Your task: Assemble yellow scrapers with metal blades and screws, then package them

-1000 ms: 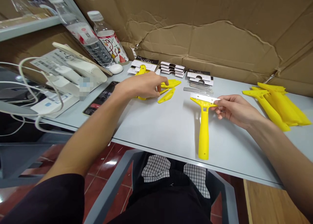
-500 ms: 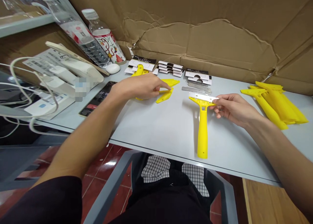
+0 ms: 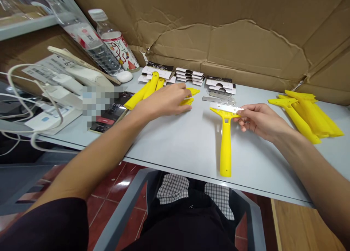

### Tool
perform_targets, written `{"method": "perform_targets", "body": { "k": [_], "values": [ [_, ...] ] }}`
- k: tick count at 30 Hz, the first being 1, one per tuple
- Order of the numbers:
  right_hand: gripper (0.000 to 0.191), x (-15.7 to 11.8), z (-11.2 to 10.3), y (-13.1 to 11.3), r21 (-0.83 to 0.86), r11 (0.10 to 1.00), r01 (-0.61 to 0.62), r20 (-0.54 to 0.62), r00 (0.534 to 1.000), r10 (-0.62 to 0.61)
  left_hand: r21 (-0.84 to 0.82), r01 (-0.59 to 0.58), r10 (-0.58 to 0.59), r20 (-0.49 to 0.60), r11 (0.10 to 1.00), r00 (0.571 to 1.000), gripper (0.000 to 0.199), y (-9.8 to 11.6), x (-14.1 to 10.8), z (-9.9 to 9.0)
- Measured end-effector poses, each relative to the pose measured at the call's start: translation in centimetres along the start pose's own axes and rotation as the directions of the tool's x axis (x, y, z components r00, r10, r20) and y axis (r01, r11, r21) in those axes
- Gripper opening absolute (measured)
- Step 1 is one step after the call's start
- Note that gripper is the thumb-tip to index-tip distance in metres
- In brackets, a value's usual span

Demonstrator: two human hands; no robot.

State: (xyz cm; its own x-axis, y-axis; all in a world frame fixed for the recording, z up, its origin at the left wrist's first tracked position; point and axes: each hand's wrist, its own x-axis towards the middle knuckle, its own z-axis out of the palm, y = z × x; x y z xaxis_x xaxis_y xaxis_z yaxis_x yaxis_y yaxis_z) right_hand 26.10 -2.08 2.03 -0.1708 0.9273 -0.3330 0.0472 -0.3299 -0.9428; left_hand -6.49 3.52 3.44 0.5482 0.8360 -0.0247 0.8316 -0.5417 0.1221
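Fingers (image 3: pixel 185 108) of the left hand (image 3: pixel 164 99) have just lowered onto small yellow pieces (image 3: pixel 194 92); whether that grip has closed, I cannot tell. The right hand (image 3: pixel 257 119) alone pinches the yellow scraper (image 3: pixel 225 145) by its head, pale strip (image 3: pixel 225 108) included, over the table (image 3: pixel 175 141).

Left hand (image 3: pixel 171 99) is hiding parts of small yellow plastic pieces (image 3: pixel 193 91); black phone's (image 3: pixel 108 114) edge is being pixelated.
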Motion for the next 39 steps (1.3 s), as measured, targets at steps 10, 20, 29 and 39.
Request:
{"method": "perform_targets", "body": {
  "k": [10, 20, 29, 39],
  "values": [
    [0.014, 0.0, 0.1, 0.0, -0.005, 1.0, 0.005, 0.004, 1.0, -0.005, 0.089, 0.029, -0.036, 0.077, 0.996, 0.996, 0.022, 0.6, -0.3, -0.2],
    [0.017, 0.1, 0.0, 0.1, 0.004, 1.0, -0.002, -0.001, 1.0, 0.002, 0.129, 0.081, -0.09, 0.067, 0.988, 0.994, 0.04, 1.5, -0.5, -1.1],
    [0.015, 0.0, 0.1, 0.0, -0.004, 1.0, -0.005, -0.001, 1.0, 0.005, -0.282, 0.009, -0.022, -0.045, 0.959, 0.999, 0.046, 2.3, -0.8, -2.3],
    [0.013, 0.0, 0.0, 0.1, -0.01, 1.0, 0.006, 0.011, 1.0, -0.006, -0.348, 0.103, -0.18, -0.197, 0.932, 0.964, 0.03, 0.3, 0.3, -1.3]
  ]
}}
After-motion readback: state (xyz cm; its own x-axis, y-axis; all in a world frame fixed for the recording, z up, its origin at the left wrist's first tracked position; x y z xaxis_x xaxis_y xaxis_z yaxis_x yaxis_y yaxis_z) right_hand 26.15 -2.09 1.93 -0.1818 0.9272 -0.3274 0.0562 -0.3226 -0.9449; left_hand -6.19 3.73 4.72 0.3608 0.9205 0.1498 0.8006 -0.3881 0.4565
